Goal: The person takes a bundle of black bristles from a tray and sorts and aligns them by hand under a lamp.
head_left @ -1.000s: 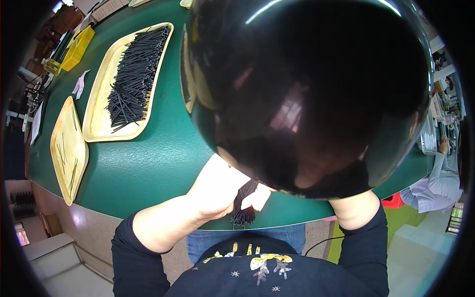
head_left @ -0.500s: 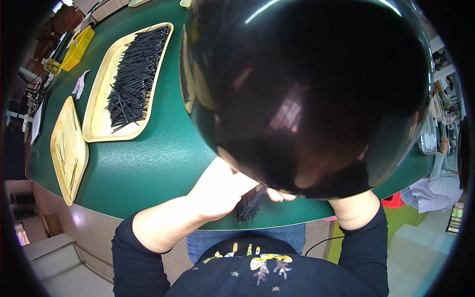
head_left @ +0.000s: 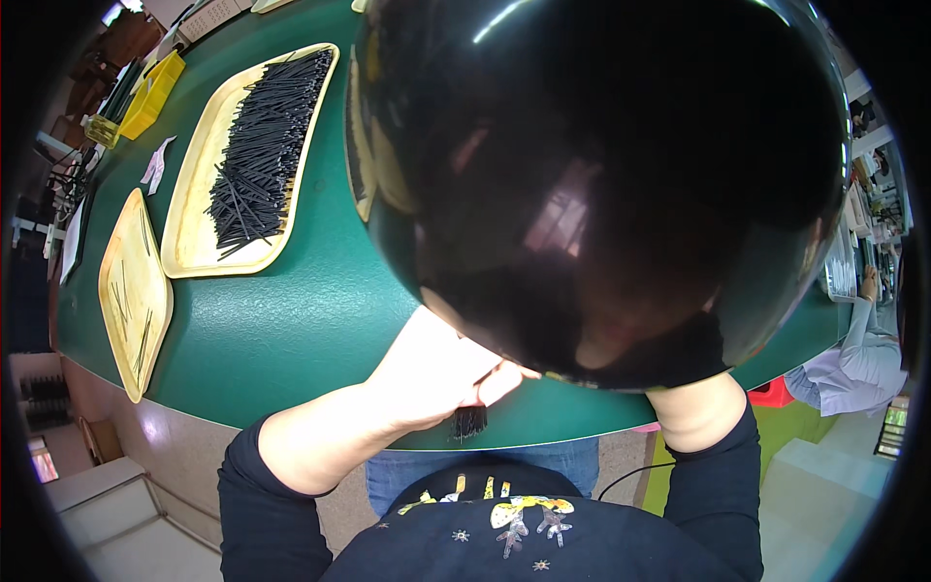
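Note:
My left hand (head_left: 436,373) is closed around a bundle of thin black strands (head_left: 469,421), whose loose ends hang below the fist over the table's near edge. Fingertips (head_left: 500,382) press against the bundle just right of that fist; which hand they belong to I cannot tell. A large glossy black dome (head_left: 621,213) covers much of the middle and hides most of my right hand, leaving its wrist (head_left: 687,405) in sight. Far left, a cream tray (head_left: 189,233) bears a dense heap of thin black sticks (head_left: 267,145).
A second, smaller cream tray (head_left: 121,262) with a few thin sticks stands at the left edge of the green table (head_left: 281,339). Beyond it are a pinkish scrap (head_left: 156,165) and a yellow bin (head_left: 153,95). Another person (head_left: 858,359) sits at the far right.
The fingertips beside my left fist have shifted left onto the bundle. Less of the strands now shows below my hand. The trays have stayed put.

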Demonstrator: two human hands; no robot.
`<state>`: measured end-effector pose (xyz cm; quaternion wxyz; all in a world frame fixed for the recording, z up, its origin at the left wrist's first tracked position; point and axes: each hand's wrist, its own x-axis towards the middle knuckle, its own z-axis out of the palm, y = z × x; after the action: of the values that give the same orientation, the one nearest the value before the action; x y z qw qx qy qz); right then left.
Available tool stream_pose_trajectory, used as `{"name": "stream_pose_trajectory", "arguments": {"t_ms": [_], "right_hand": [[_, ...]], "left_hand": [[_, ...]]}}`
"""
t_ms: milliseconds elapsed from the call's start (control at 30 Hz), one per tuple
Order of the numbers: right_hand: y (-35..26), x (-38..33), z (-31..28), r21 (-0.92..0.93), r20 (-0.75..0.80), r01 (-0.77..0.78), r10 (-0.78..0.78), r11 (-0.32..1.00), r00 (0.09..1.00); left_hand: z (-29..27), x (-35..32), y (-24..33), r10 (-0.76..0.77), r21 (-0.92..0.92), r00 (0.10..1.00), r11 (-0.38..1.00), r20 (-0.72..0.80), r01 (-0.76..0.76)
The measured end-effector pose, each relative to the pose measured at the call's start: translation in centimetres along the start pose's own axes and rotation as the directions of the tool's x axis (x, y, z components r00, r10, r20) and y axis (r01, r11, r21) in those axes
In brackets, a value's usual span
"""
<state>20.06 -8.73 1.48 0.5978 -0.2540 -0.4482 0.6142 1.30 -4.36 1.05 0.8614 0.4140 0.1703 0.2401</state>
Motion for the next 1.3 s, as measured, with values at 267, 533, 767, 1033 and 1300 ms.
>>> {"name": "stream_pose_trajectory", "arguments": {"t_ms": [267,533,767,1033,1300], "right_hand": [[1.0,0.2,-2.4,-0.298,0.128,0.057,-0.019,0.953,0.992],[0.5,0.9,-1.5,-0.332,0.039,0.099,-0.091,0.938,0.995],[0.5,2.2,-2.3,-0.36,-0.012,0.163,-0.18,0.919,0.984],[0.2,2.5,-2.4,-0.374,-0.028,0.175,-0.2,0.911,0.979],[0.1,2.5,-2.2,-0.373,-0.03,0.181,-0.207,0.91,0.978]], "left_hand": [[1.7,-0.3,1.7,0.016,0.01,0.98,1.0,-0.199,-0.014],[1.7,-0.2,1.9,0.029,0.219,0.983,0.976,-0.181,0.012],[1.4,-0.1,1.7,-0.04,0.094,0.976,0.994,-0.212,0.061],[-0.2,-0.1,0.4,-0.079,-0.253,0.997,0.964,0.006,0.078],[0.2,0.4,-0.1,0.075,-0.161,0.997,0.984,0.015,-0.071]]}}
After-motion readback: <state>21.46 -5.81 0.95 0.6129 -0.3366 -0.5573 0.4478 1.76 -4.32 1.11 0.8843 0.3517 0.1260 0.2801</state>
